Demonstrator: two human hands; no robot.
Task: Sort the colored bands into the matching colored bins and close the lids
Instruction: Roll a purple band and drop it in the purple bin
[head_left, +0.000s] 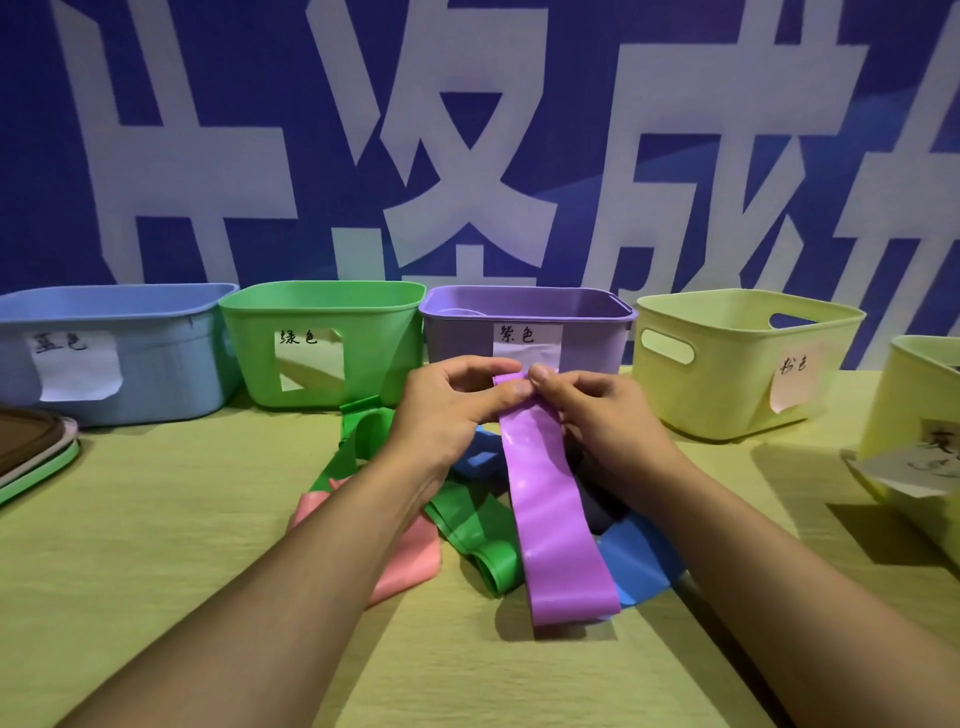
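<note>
Partly hidden, blue band (636, 564) underlies purple band (550, 514).

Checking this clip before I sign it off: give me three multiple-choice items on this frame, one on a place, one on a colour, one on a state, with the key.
1. Which bin stands directly behind the two hands?
A. blue bin
B. purple bin
C. green bin

2. What colour is the band that both hands pinch?
A. purple
B. pink
C. green

3. How do the bins in the row stand?
A. all lidded
B. tipped over
C. open, without lids

Key:
1 B: the purple bin sits just beyond the left hand and right hand.
2 A: the purple band hangs from their fingertips over the pile.
3 C: the blue bin, green bin and yellow-green bin show open tops; lids lie stacked at the left edge.
</note>
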